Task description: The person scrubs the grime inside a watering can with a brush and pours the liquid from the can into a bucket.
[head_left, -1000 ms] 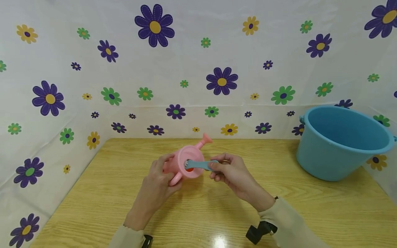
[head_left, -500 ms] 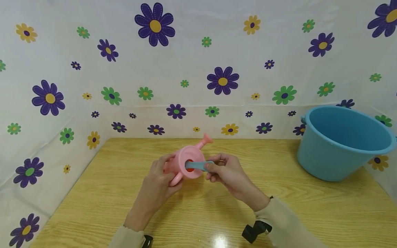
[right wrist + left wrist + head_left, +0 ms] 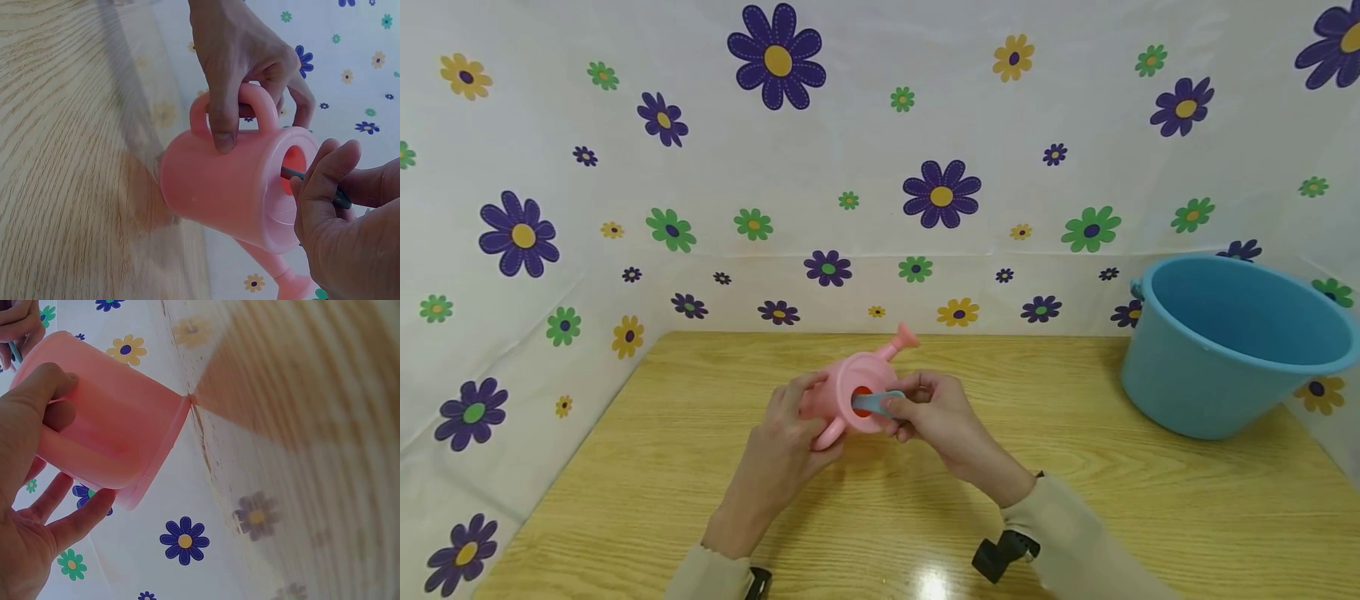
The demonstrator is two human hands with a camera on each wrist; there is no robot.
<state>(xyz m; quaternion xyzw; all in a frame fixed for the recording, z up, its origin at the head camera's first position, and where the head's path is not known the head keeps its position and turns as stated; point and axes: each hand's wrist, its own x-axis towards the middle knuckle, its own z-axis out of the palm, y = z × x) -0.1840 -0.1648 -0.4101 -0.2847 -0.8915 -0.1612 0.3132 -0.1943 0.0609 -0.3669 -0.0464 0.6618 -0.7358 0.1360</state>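
One left hand (image 3: 788, 429), one right hand (image 3: 938, 417), one pink watering can (image 3: 863, 369), one blue tool (image 3: 876, 403), one blue bucket (image 3: 1180, 375).
With the head view as the dial, the two hands sit at 7 and 5 o'clock; two pale sleeves (image 3: 1078, 533), at 7 and between 4 and 5; two black wrist fittings (image 3: 992, 560), at 7 and 5; the single can just past 6, with one spout (image 3: 895, 345) toward its own 1 to 2 and one handle (image 3: 830, 434) toward its own 7; the lone tool at 6; the sole bucket at 3; one wooden table (image 3: 1045, 392) around 6; over forty printed flowers (image 3: 942, 195) in three petal colours, from 8 through 12 to past 3.
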